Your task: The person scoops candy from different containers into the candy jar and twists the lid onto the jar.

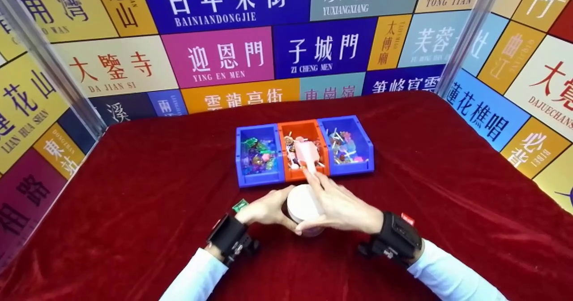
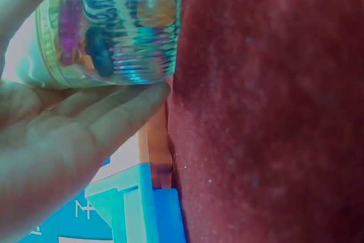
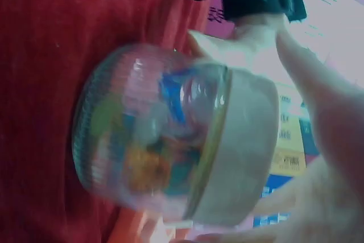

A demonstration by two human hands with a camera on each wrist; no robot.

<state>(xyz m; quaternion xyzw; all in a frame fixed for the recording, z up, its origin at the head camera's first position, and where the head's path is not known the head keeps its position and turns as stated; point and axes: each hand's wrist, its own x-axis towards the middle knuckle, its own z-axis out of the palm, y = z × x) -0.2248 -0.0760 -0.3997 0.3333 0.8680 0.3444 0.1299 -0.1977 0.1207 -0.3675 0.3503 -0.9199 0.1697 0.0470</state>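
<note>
A clear ribbed jar (image 3: 149, 135) with a white lid (image 1: 304, 202) stands on the red cloth, with colourful small pieces showing through its wall. My left hand (image 1: 268, 209) holds the jar's side between thumb and fingers; in the left wrist view the fingers (image 2: 122, 120) lie along the glass. With thumb in front and fingers behind, my right hand (image 1: 342, 207) grips the lid. Just beyond the hands, a pink scoop (image 1: 307, 152) lies in the orange bin (image 1: 295, 174), its handle pointing toward the right hand's fingers.
Blue bins on the left (image 1: 261, 180) and right (image 1: 351, 167) flank the orange one, all holding small colourful trinkets. Red velvet cloth (image 1: 156, 193) covers the table. Printed panels (image 1: 215, 59) with clear corner posts enclose the back and sides.
</note>
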